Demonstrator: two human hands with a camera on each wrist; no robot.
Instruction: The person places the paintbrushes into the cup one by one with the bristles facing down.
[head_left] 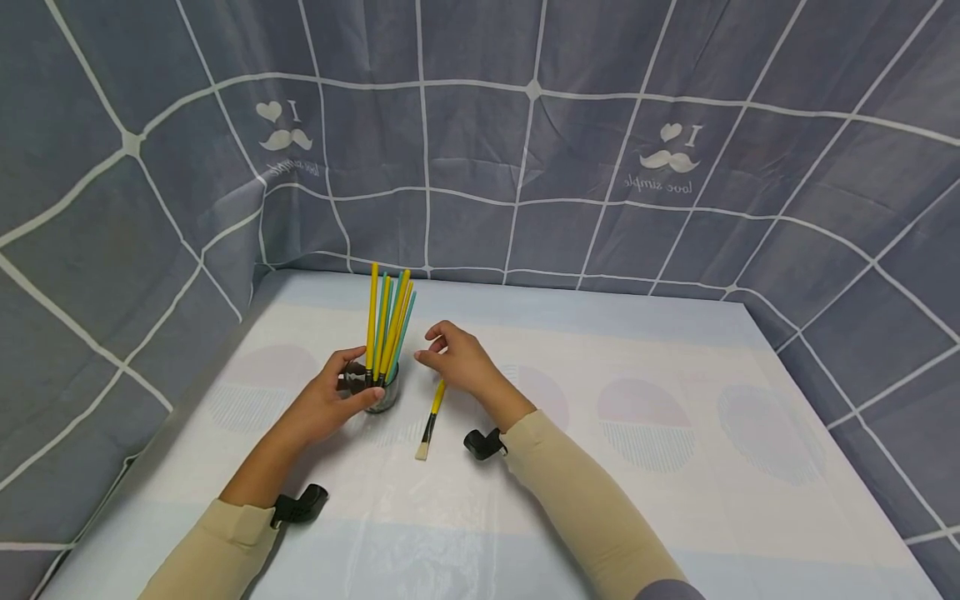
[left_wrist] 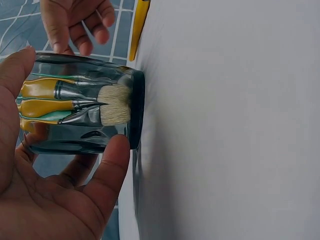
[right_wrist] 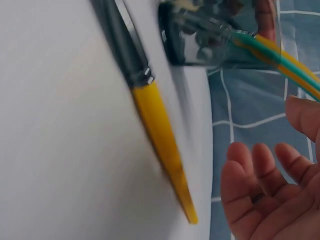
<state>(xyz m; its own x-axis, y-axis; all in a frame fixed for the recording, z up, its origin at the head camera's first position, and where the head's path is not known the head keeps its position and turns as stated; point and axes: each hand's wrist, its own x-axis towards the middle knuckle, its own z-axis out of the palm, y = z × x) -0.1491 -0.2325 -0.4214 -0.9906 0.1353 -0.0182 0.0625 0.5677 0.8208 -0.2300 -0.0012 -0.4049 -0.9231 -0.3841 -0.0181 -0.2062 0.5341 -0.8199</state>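
Observation:
My left hand (head_left: pixel 318 407) grips a clear grey glass (head_left: pixel 387 397) from its left side, thumb in front and fingers around behind. Several paintbrushes (head_left: pixel 388 329) with yellow and teal handles stand in the glass, their bristles down at its bottom (left_wrist: pixel 114 105). To the right of the glass, my right hand (head_left: pixel 465 360) hovers with loosely bent fingers and nothing in them. Below it a flat yellow paintbrush (head_left: pixel 430 423) lies on the table, bristles toward me. The far end of its handle is hidden by the right hand in the head view.
A white cloth with pale printed circles covers the table (head_left: pixel 570 517). Grey curtain (head_left: pixel 480 150) with white grid lines hangs along the back and both sides. A black wrist camera (head_left: pixel 300 505) sits on the left wrist, another (head_left: pixel 483 444) on the right.

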